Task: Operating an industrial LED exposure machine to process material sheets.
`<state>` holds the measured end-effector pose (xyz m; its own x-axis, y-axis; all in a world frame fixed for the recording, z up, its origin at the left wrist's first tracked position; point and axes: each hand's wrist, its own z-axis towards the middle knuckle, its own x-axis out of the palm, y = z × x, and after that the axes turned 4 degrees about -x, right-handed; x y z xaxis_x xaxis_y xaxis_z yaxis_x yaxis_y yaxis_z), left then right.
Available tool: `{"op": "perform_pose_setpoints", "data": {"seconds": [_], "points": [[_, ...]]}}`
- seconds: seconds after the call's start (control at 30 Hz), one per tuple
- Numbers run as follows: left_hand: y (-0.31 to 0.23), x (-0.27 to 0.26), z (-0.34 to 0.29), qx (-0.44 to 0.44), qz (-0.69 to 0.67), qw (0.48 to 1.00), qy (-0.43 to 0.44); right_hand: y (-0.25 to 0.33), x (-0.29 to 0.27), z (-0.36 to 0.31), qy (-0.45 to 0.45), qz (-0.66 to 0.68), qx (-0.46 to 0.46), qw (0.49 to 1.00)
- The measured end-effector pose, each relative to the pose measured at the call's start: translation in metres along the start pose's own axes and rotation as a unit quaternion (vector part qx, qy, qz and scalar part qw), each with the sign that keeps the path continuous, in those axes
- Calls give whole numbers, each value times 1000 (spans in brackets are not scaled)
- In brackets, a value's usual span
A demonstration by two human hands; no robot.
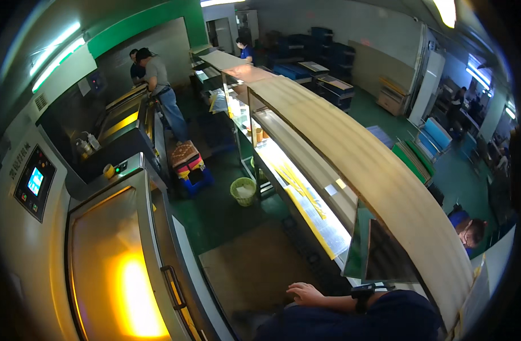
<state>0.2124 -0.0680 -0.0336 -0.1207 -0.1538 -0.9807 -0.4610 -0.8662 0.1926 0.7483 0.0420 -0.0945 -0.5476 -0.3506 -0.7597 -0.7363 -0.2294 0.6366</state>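
My right hand (306, 294) reaches in from the lower right, with a dark sleeve and a black band (363, 294) at the wrist. Its fingers are loosely stretched toward the left, slightly apart, and nothing shows in them. My left hand is out of view. To the left of my right hand stands a machine with a glowing yellow window (113, 256) and a dark handle (172, 284). On the right, a lit worktable (306, 204) carries yellow strips (297, 184) under a long pale shelf (351, 136).
A brown mat (255, 267) lies on the green floor. Ahead are a green basket (243, 190) and a blue crate (195, 177). A person (161, 85) bends over another machine; other people work farther off. A control panel (35, 182) is at left.
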Motion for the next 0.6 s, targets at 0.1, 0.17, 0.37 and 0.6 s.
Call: {"op": "perform_pose_setpoints", "data": {"seconds": [0.1, 0.17, 0.37, 0.6], "points": [[-3, 2, -8, -9, 19, 1000, 20, -11, -6, -8, 12, 44, -11, 999], [4, 3, -13, -17, 34, 999, 31, 7, -5, 4, -64, 134, -14, 989], [25, 12, -24, -33, 90, 993, 68, 109, -16, 79, -61, 693, 259, 670], [52, 21, -7, -55, 166, 978, 111, 120, 65, 97, 78, 474, -54, 876]]}}
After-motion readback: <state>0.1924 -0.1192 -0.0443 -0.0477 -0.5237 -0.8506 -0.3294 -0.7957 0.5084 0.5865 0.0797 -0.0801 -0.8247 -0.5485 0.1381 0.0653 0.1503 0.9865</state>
